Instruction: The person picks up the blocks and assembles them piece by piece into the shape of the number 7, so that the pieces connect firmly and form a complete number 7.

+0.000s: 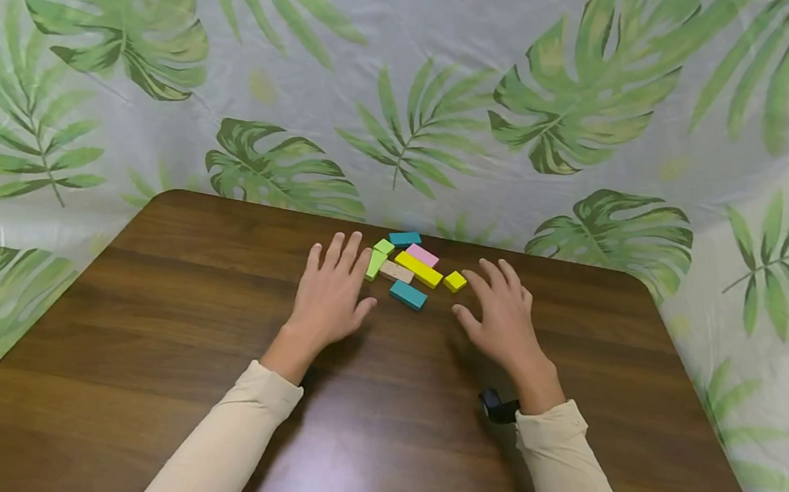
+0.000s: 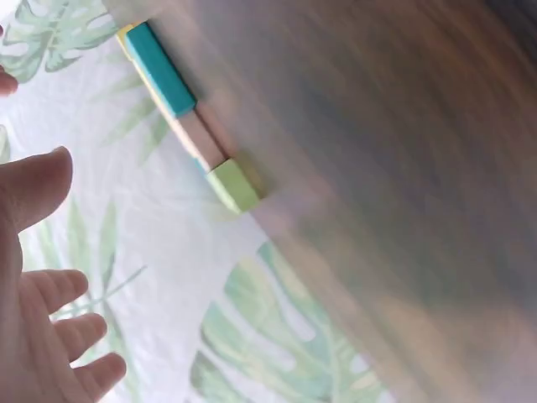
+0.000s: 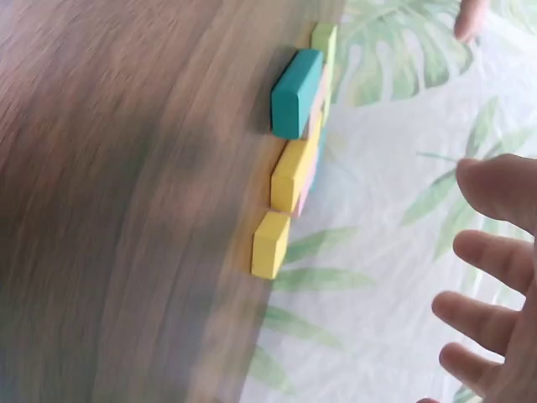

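Observation:
Several coloured wooden blocks lie in a loose cluster towards the far side of the table. Two are teal: a nearer block [image 1: 407, 295] and a farther block [image 1: 405, 239]. Between them are a long yellow block [image 1: 419, 269], a pink block [image 1: 423, 255] and a plain wood block [image 1: 396, 271]. My left hand [image 1: 331, 291], fingers spread, is left of the cluster beside two light green blocks [image 1: 376, 265]; whether it touches them I cannot tell. My right hand [image 1: 503, 315] holds nothing. Its index fingertip is close to the small yellow block [image 3: 270, 244] at the cluster's right.
The brown wooden table [image 1: 134, 346] has rounded far corners. Behind it hangs a pale curtain [image 1: 455, 34] printed with green leaves. A dark band with a small device [image 1: 497, 406] is on my right wrist.

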A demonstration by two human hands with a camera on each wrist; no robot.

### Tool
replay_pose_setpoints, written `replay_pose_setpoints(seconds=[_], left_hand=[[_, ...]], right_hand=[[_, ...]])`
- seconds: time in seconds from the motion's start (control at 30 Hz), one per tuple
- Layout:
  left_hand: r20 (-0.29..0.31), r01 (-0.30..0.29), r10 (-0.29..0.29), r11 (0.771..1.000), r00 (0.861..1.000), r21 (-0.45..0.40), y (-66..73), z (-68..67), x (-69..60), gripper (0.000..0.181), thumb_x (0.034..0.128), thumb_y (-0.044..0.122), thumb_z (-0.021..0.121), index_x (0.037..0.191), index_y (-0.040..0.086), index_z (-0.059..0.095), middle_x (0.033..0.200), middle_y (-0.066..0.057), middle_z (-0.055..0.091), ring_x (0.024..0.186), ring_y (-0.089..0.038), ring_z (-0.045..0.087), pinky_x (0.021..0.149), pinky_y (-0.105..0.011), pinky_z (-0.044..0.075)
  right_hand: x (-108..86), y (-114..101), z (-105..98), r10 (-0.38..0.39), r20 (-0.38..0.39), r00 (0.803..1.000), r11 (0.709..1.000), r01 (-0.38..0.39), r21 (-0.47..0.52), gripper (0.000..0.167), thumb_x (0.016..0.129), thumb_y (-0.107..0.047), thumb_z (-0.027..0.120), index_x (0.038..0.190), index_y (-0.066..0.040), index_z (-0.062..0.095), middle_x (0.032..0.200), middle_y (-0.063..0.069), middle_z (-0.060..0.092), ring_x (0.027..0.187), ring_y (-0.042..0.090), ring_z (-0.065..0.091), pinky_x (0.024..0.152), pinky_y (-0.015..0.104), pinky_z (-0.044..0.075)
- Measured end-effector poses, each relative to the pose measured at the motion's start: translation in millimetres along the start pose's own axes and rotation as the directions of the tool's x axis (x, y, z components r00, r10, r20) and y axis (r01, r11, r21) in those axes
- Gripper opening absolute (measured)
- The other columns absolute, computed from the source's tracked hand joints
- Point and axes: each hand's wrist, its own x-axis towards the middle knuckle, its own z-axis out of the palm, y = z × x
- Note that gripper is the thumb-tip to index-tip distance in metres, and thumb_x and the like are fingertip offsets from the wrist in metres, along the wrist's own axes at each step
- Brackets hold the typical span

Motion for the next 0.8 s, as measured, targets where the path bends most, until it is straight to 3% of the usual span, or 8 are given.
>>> replay_pose_setpoints(seconds=[0.1, 0.3, 0.5, 0.8], left_hand=[[-0.061, -0.072, 0.074, 0.997, 0.995, 0.037, -2.1, -7.0, -6.8, 0.074, 0.0938, 0.049, 0.061, 0.153, 0.013, 0.037, 0.164, -0.013, 0.026, 0.150, -0.034, 0.028, 0.118, -0.055, 0.029], [-0.148, -0.197, 0.208, 0.977, 0.967, 0.085, -10.9, -19.6, -23.2, 0.059, 0.0910, 0.039, 0.067, 0.140, 0.011, 0.052, 0.153, -0.011, 0.046, 0.138, -0.032, 0.045, 0.108, -0.051, 0.041], [-0.167, -0.215, 0.229, 0.972, 0.959, 0.097, -26.6, -23.6, -29.7, 0.054, 0.0903, 0.035, 0.069, 0.137, 0.011, 0.055, 0.150, -0.011, 0.050, 0.138, -0.032, 0.046, 0.110, -0.051, 0.040], [-0.197, -0.263, 0.272, 0.962, 0.942, 0.069, -40.0, -15.8, -33.9, 0.053, 0.0881, 0.032, 0.072, 0.135, 0.010, 0.058, 0.148, -0.012, 0.053, 0.136, -0.033, 0.049, 0.108, -0.052, 0.042]], right_hand=[[-5.2, -1, -4, -0.043, -0.048, 0.998, 0.999, 0.043, 0.012, 0.047, 0.093, -0.028, 0.068, 0.136, -0.009, 0.059, 0.149, 0.016, 0.049, 0.145, 0.040, 0.030, 0.105, 0.068, 0.031], [-16.6, 3, -9, -0.139, -0.084, 0.987, 0.990, 0.141, 0.015, 0.033, 0.092, -0.024, 0.070, 0.121, -0.007, 0.070, 0.127, 0.013, 0.067, 0.126, 0.036, 0.053, 0.097, 0.058, 0.046], [-20.5, 15, -12, -0.180, -0.044, 0.983, 0.984, 0.179, -0.009, 0.033, 0.091, -0.022, 0.071, 0.120, -0.006, 0.070, 0.131, 0.015, 0.064, 0.123, 0.037, 0.055, 0.099, 0.056, 0.047], [-21.0, 26, -6, -0.190, 0.005, 0.982, 0.982, 0.190, -0.021, 0.034, 0.092, -0.022, 0.070, 0.122, -0.006, 0.069, 0.137, 0.019, 0.057, 0.125, 0.039, 0.052, 0.099, 0.058, 0.046]])
